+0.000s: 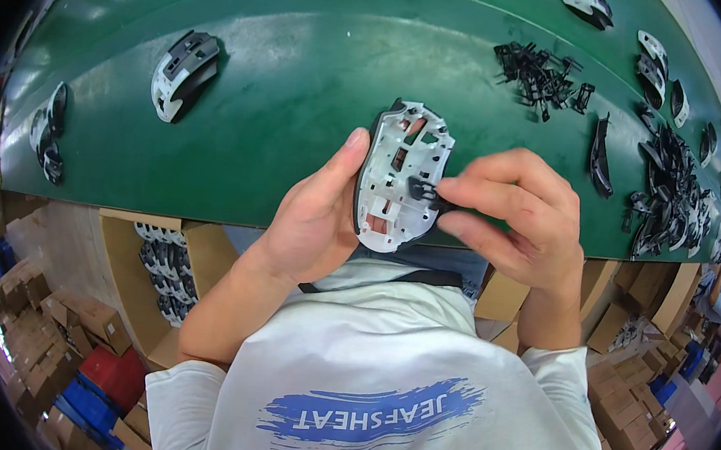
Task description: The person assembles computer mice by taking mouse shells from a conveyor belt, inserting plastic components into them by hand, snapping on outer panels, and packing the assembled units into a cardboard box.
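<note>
My left hand holds a computer mouse shell just above the near edge of the green table. The shell's white inner side, with its cut-outs, faces up, and a dark rim runs along its left side. The thumb of that hand lies along this rim; its other fingers are hidden underneath. At the shell's right edge my right hand pinches a small black plastic piece between thumb and fingers. The piece rests against the inside of the shell; whether it is seated there I cannot tell.
The green table bears a loose heap of small black plastic parts at the far right. Nearer right are a curved black strip and a larger black pile. A white-and-black shell lies left. An open carton below holds several shells.
</note>
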`<state>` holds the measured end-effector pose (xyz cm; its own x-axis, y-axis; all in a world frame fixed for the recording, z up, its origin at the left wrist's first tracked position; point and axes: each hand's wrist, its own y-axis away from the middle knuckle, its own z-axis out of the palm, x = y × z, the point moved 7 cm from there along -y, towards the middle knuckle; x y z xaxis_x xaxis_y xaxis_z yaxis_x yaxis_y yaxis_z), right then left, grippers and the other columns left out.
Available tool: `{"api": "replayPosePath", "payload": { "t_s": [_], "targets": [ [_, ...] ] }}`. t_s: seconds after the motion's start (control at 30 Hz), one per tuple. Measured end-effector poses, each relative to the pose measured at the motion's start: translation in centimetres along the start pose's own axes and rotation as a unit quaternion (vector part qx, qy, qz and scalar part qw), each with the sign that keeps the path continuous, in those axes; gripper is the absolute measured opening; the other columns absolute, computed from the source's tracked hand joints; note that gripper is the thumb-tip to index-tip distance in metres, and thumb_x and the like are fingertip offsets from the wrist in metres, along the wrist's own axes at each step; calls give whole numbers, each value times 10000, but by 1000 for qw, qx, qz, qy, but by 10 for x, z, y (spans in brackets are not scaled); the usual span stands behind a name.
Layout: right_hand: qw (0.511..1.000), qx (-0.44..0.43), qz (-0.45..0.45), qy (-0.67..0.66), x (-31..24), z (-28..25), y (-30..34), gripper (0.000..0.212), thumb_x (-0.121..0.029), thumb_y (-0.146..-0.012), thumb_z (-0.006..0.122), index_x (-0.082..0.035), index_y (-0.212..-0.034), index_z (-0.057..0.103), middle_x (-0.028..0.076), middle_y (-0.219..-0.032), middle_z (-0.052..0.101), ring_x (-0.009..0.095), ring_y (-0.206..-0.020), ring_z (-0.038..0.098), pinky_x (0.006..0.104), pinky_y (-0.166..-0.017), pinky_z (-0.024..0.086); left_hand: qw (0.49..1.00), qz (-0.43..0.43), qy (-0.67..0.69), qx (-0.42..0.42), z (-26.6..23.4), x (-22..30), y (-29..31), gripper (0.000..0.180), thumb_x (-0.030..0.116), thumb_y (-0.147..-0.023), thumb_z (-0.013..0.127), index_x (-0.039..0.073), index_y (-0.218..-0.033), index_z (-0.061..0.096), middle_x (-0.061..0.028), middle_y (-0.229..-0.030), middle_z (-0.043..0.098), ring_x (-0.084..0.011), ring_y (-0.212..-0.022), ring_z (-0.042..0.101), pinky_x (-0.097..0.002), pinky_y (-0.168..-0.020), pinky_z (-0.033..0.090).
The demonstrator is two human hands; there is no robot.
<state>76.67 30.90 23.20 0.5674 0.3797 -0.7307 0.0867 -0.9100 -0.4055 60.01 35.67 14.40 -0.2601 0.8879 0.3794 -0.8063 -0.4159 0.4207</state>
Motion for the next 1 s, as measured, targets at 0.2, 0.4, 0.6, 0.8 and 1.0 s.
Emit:
{"api": "replayPosePath", "payload": {
  "t_s": [0.2,0.4,0.6,0.8,1.0],
  "targets": [
    [996,-48,-72,0,-14,14,-19,330,-1,-758,895,-48,-1068,793,109,-986,792,262,-827,767,353,-675,603,999,-4,-2,-44,3,-2,10,629,461,-1188,274,23,-1610,433,-122,-1473,628,-202,-1298,648,-359,-1071,554],
    [994,-24,-102,7,-14,20,-22,351,-32,-697,889,-100,-1034,816,38,-951,802,236,-902,767,362,-771,591,999,-13,28,-24,1,-15,16,613,458,-1191,275,35,-1599,449,-104,-1417,658,-184,-1233,672,-340,-1039,566],
    [996,-50,-77,10,-5,15,-20,325,-55,-722,897,-123,-1031,820,-15,-955,801,224,-932,747,357,-824,533,992,-15,100,-80,5,-17,14,588,445,-1193,277,44,-1575,476,-103,-1401,668,-188,-1230,676,-351,-1052,563],
    [991,-93,-85,53,-12,20,-23,323,-28,-715,881,-112,-1016,801,3,-972,808,239,-940,739,406,-864,499,991,-27,94,-94,6,-13,12,589,445,-1193,270,42,-1568,482,-106,-1376,680,-189,-1198,686,-352,-1025,574],
    [984,-71,-134,99,-28,22,-26,296,-97,-704,872,-103,-991,797,9,-981,795,242,-957,739,424,-869,512,999,-3,-43,7,4,-15,20,584,391,-1151,464,43,-1615,391,-74,-1364,635,-132,-1134,640,-315,-946,556]
  ]
}}
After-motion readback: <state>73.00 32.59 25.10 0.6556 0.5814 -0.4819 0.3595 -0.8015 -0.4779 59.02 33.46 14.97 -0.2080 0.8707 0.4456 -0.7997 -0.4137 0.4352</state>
